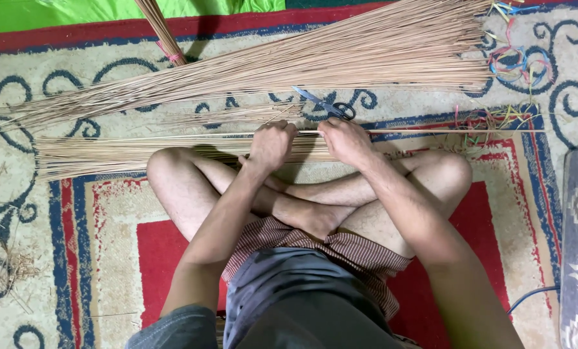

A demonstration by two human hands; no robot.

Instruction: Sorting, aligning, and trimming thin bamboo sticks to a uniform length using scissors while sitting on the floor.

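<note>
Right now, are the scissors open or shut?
Shut: the scissors lie flat on the rug, blades together in one line, beyond the right hand.

A person sits cross-legged on a patterned red, blue and cream carpet (95,258). The left hand (271,143) and right hand (344,139) lie close together, both closed on a long thin pale stick (431,131) that runs out to the right. Under the hands a flat bundle of thin tan sticks (127,154) lies across the knees. Beyond it a larger fanned sheaf of tan sticks (340,61) spreads over the carpet. Black-handled scissors (331,105) rest just beyond the hands. Coloured elastic bands (518,61) lie at the upper right.
</note>
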